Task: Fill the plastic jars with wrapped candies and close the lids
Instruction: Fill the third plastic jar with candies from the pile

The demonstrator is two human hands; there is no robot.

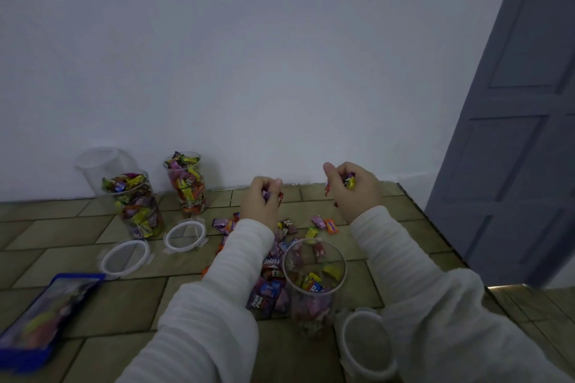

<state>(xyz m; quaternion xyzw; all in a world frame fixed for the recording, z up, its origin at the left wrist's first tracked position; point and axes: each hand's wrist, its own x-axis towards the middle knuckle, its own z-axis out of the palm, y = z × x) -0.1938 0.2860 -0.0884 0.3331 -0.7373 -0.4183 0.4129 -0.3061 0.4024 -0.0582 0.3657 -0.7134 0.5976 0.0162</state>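
Closest to the person, a round lid lies on the tiled floor, partly hidden by the right sleeve. At the far left a blue candy bag lies flat, blurry and cut off by the edge. Just past the lid stands an open plastic jar, see-through, with some wrapped candies at the bottom. Beside it and behind it a loose pile of candies is spread on the floor, and the left sleeve covers part of the pile. Farther out, both hands are up above the pile. The left hand has its fingers curled round a few candies; only little bits of wrapper peek out. The right hand is curled round more candies, with yellow and red wrappers sticking out. To the left, two more lids lie flat, and behind them stand two full jars with no lids on. An empty jar sits by the white wall, pale and hard to make out. A grey door stands at the right, cut off.
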